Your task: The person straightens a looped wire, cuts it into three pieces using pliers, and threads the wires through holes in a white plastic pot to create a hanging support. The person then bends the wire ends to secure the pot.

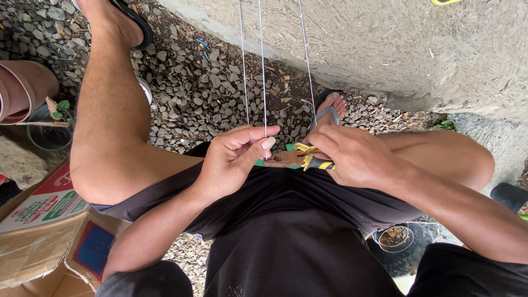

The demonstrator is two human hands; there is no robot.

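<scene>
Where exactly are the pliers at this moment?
In the head view, the pliers are at the centre, above the lap, between the left hand and the right hand, which grips their handles; their jaws meet the thin wires.

left hand (234, 157) pinching wires (263, 71), right hand (352, 157) gripping pliers (300, 158)

Soft, even daylight fills the scene, no hard sun anywhere. The concrete slab (385, 49) far and to the right reads pale and a touch washed out, while the gravel (203, 93) beside it sits darker with gentle shadow between the stones. The black shorts (291, 242) near the camera swallow detail, nearly flat. Focus is crisp on the left hand (234, 157) and right hand (352, 157), and the thin wires (263, 66) stay sharp. A wide lens bends the edges: the cardboard box (38, 236) at near left stretches outward. No motion blur, no glare.
</scene>
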